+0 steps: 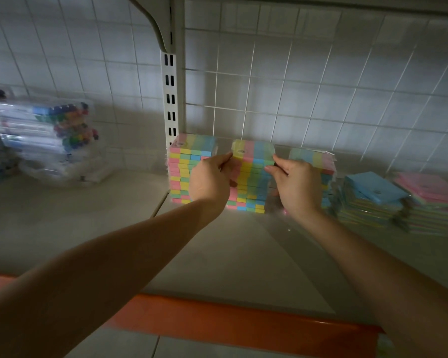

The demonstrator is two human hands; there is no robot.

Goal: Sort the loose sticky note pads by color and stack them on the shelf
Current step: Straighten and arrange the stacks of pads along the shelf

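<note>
Both hands, L (210, 180) & R (296, 186), fingers pinching top pad (254, 150) of mid stack (247, 188)

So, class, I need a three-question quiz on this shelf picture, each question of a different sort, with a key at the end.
1. True or false: both hands are on the middle striped stack.
2. Which colour is the top pad of the low stack just right of the three striped stacks? A. blue B. orange C. black
3. Fill in: the packs of markers lie to the ___ of the slotted shelf upright.

Key: 1 true: the left hand and right hand grip its top pad at either side. 2 A. 3 left.
</note>
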